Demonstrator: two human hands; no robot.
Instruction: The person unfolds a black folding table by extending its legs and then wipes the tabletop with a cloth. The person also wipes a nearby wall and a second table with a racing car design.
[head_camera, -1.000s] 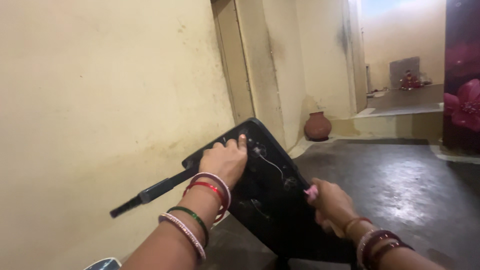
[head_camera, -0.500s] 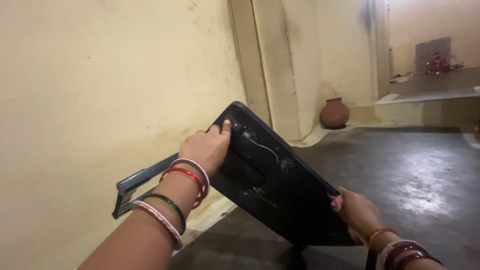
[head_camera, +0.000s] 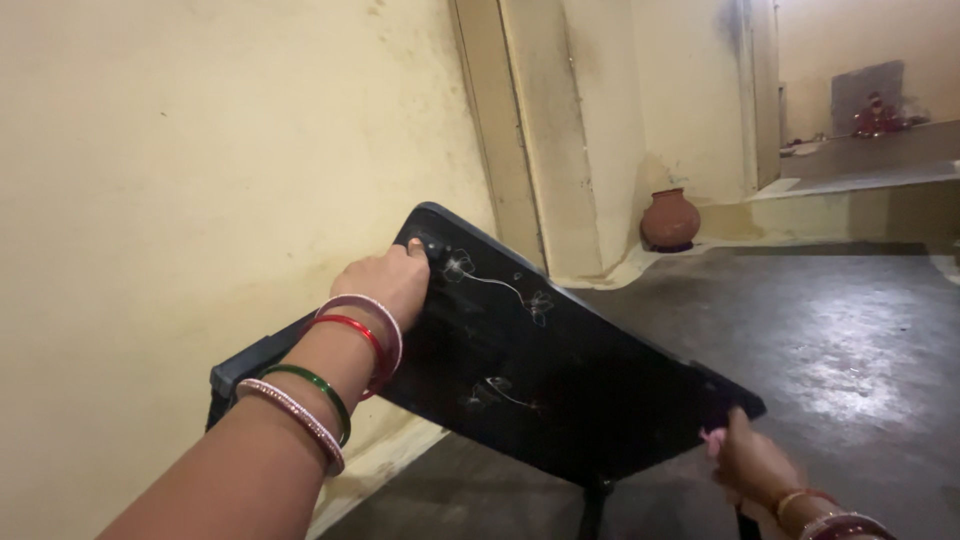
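A black rectangular table top with a faint white flower pattern is tilted, its far corner raised toward the wall. My left hand, with several bangles on the wrist, grips its upper left edge with the fingers over the top. My right hand holds the lower right corner from below. A black leg sticks out to the left behind my left wrist, and another dark leg shows under the top.
A pale yellow wall runs close along the left. A round clay pot stands on the floor by a doorway pillar. Dark shiny floor spreads to the right, with a raised step behind.
The table top has swung flatter and leftward, closer to the wall. My left hand went left with its edge, and my right hand dropped lower to the right corner.
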